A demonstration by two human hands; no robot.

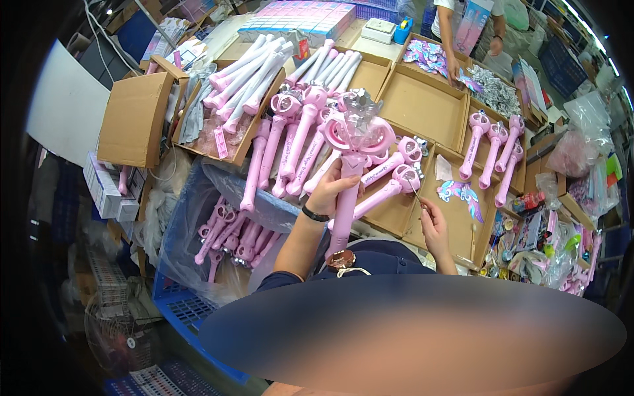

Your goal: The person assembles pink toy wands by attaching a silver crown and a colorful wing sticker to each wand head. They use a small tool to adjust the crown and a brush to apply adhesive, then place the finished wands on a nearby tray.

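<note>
My left hand [328, 193] is wrapped round the handle of a pink toy wand [344, 221]. The wand stands upright before me, with a ring-shaped head and a clear, shiny piece on top. In my right hand [434, 228] a thin stick-like tool [419, 196] is pinched, its tip close to the head of another pink wand [404, 178] lying in a cardboard tray. What the tool's tip is like is too small to tell. A blue, pink and purple wing-shaped piece [462, 193] lies on the cardboard to the right of my right hand.
Several pink wands [297, 142] are piled ahead to the left. More fill a plastic-lined blue crate [173, 261] at my left. White-and-pink sticks [257, 76] lie in a box beyond. At the far right, a co-worker's hand [453, 68] reaches over wing pieces near silvery parts [494, 92].
</note>
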